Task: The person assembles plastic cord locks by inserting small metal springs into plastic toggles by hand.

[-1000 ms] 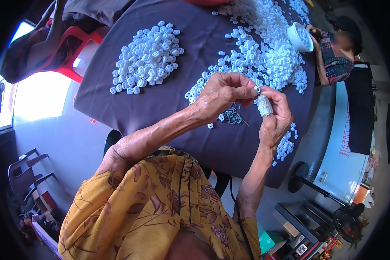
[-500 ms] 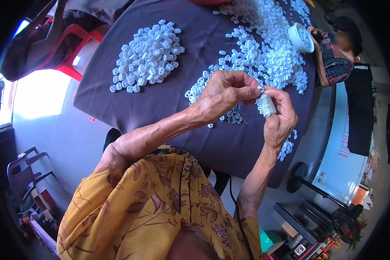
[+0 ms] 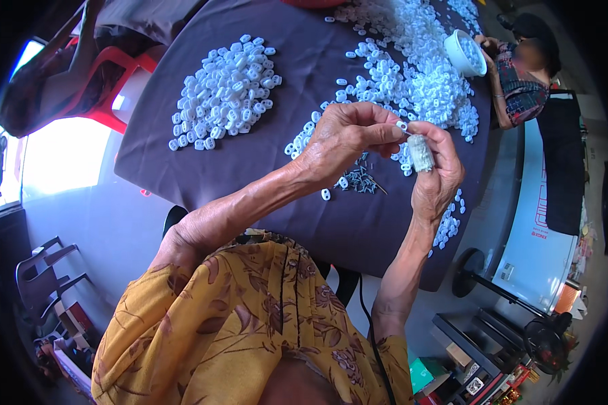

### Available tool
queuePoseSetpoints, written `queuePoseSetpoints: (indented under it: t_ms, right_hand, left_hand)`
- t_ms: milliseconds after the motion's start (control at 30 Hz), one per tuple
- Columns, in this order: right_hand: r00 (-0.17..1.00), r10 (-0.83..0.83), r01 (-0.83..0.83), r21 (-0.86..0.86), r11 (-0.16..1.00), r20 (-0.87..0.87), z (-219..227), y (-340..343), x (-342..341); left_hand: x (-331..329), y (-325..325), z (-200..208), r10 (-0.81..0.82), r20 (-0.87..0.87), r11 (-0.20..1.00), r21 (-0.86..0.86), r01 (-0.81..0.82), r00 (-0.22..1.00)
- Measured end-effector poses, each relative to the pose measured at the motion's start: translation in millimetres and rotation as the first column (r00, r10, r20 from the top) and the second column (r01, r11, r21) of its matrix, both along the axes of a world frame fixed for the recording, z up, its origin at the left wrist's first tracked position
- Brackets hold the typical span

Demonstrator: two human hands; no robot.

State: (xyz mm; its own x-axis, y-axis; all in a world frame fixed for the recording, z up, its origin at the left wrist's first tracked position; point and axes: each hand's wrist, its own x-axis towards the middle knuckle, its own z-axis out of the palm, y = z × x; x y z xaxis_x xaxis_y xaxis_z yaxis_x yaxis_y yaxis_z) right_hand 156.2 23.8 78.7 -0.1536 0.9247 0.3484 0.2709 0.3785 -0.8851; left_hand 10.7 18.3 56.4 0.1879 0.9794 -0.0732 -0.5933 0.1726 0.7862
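Between the thumb and forefinger of my left hand (image 3: pixel 348 138) is a small white plastic piece (image 3: pixel 402 126) with holes in it. My right hand (image 3: pixel 439 169) meets it from the right, fingers closed in a pinch. A pale, rough cylinder (image 3: pixel 421 153) covers or lies along the right thumb; whether it is worn or held I cannot tell. A thin bit shows between the two hands, too small to name. Below them on the dark cloth lies a little heap of small grey pins or screws (image 3: pixel 362 181).
White pieces form a separate pile (image 3: pixel 226 91) at left and a large spread (image 3: pixel 439 88) at right. More pieces (image 3: pixel 447 226) lie near the table's right edge. Another person (image 3: pixel 523 77) sits at far right beside a white tub (image 3: pixel 465 54). A red chair (image 3: pixel 115 84) stands at left.
Both hands stay together at nearly the same spot. The pale cylinder has tilted slightly and sits a little higher. The white piece has shifted a little up and left.
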Motion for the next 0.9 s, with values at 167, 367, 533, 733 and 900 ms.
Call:
queuePoseSetpoints:
  t_ms: [167,367,533,733,900]
  right_hand:
    - [0.996,-0.025,0.018,-0.086,0.996,-0.085,-6,-3,2]
    - [0.998,-0.061,0.059,-0.135,0.989,-0.006,-16,-5,0]
    - [0.996,-0.079,0.072,-0.152,0.986,-0.038,-18,-7,-6]
    - [0.997,-0.077,0.080,-0.118,0.990,0.027,-17,-3,0]
    - [0.997,0.000,0.012,-0.156,0.988,0.073,-17,0,5]
  left_hand:
    - [-2,-1,-5,-0.036,0.117,0.995,-0.087,0.047,0.992]
    - [1,1,-13,-0.002,0.220,0.979,-0.199,0.047,0.975]
    - [5,1,-18,0.011,0.185,0.987,-0.159,0.019,0.983]
    - [1,2,-12,-0.021,0.041,0.998,-0.061,0.023,0.999]
    - [-8,7,-16,-0.029,-0.242,0.997,0.062,0.046,0.970]
